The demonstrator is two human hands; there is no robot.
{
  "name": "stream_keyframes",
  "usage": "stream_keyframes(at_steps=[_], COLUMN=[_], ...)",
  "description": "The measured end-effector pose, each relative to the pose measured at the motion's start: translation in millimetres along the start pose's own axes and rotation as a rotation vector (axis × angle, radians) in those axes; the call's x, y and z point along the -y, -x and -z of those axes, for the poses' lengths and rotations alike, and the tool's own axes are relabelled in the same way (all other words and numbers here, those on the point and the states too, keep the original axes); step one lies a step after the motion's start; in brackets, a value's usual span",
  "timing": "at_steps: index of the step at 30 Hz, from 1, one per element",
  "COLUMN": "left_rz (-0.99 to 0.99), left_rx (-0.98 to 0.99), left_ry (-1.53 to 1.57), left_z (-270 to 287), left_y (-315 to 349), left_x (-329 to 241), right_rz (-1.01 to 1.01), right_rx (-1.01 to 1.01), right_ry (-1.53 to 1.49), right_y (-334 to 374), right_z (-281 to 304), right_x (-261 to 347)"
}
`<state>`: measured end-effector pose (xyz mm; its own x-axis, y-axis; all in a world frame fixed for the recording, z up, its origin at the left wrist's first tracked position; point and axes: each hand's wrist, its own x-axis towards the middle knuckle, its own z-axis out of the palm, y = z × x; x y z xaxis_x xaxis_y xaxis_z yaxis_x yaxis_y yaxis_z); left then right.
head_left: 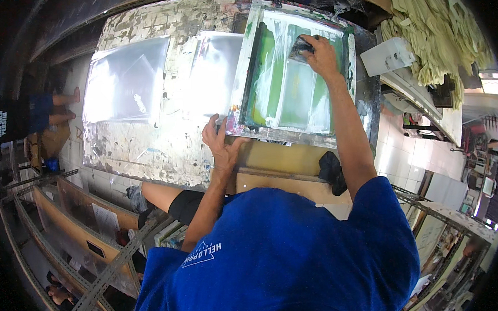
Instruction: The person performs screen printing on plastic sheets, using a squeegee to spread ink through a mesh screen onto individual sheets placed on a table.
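Note:
A screen-printing frame [293, 135] lies on the stained work table, its green mesh [267, 59] streaked with white ink. My right hand [321, 57] reaches over the upper part of the mesh. Its fingers are closed on a small, dark, ink-smeared squeegee [298, 49], partly hidden by the fingers. At the frame's near left corner is my left hand [223, 148], with thumb and fingers spread around that corner. It looks to be touching the frame, but a firm grip cannot be made out. Left of the frame lie two shiny clear sheets [124, 83] [216, 64].
A whitish plastic container [387, 56] stands right of the frame, near a pile of pale yellow-green fabric strips [431, 27]. Metal racks with boards [84, 226] are at lower left. A black cloth [332, 172] hangs by my right arm. Another person [24, 119] is at far left.

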<state>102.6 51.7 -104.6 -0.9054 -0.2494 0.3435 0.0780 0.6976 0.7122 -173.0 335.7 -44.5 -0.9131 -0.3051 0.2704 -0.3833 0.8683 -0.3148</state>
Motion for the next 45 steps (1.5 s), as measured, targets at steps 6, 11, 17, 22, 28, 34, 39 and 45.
stream_keyframes(at_steps=[6,11,17,22,28,34,39,45], left_rz=[0.083,0.138,0.136,-0.033,0.096,0.37,0.273,0.246], left_rx=[0.045,-0.035,-0.188,-0.376,-0.304,-0.048,-0.122,-0.165], left_ry=[0.065,0.165,0.111,0.533,0.06,-0.579,-0.552,-0.507], left_z=[4,2,35,50,46,25,13,13], left_y=[6,4,-50,-118,-116,-52,-44,-49], left_x=[-2,-12,-75,-124,-38,16,31,26], right_rz=[0.039,0.084,0.172,0.265,0.282,0.197,0.198,0.16], right_rx=[-0.025,-0.031,-0.19,-0.411,-0.342,-0.206,-0.223,-0.124], right_ry=[0.069,0.001,-0.09,0.031,-0.001,-0.12,-0.106,-0.14], right_y=[38,121,141,67,-19,-39,-42,-43], right_z=[11,52,144,194,250,269,278,284], right_x=[38,91,146,134,132,131,127,127])
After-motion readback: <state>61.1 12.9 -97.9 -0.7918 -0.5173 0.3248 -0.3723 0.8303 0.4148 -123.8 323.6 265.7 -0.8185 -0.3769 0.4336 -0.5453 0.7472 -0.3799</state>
